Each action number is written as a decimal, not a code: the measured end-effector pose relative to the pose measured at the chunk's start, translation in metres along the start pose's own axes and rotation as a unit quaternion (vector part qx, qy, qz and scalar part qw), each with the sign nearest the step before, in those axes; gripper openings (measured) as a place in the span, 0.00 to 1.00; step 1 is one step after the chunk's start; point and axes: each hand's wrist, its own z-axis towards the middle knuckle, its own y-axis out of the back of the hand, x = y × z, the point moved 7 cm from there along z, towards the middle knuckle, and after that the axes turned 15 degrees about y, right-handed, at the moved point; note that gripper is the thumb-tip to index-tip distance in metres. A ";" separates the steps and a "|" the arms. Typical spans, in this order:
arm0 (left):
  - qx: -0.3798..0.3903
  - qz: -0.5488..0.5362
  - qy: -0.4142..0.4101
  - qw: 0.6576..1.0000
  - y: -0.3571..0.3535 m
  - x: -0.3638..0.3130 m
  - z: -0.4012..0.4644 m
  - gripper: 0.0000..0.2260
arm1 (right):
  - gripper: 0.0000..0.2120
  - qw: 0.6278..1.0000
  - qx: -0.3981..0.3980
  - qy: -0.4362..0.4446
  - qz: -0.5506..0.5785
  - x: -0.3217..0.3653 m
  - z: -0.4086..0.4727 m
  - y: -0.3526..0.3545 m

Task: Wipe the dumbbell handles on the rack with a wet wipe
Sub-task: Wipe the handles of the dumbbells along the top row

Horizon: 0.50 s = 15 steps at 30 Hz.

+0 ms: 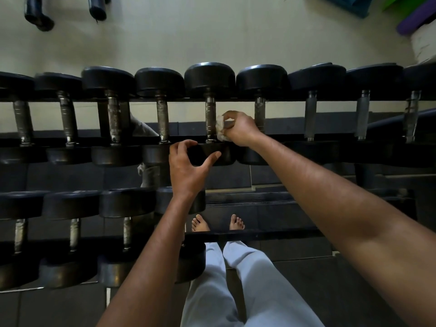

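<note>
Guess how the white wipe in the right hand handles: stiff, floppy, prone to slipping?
Probably floppy: the wet wipe is crumpled into a wad in the right hand, with no flat edge. Likely light, since fingertips alone pinch it. It should drape onto the knurled handle it touches, and the rough metal may snag it.

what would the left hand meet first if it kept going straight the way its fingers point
Probably the near black round rubber head of the dumbbell being wiped: the left hand is curled open right at it, thumb alongside. Whether the fingers already touch it is unclear.
</note>
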 end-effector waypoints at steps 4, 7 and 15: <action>0.002 0.000 -0.001 1.000 0.000 0.000 0.000 0.30 | 0.07 0.990 0.123 -0.031 -0.060 -0.003 0.000 -0.001; 0.004 0.001 -0.001 1.000 0.000 0.000 0.001 0.30 | 0.08 0.989 0.140 -0.050 0.007 -0.008 -0.004 0.001; 0.003 0.008 0.000 1.000 0.000 0.000 0.001 0.30 | 0.10 0.996 -0.027 -0.089 -0.018 -0.028 0.017 -0.010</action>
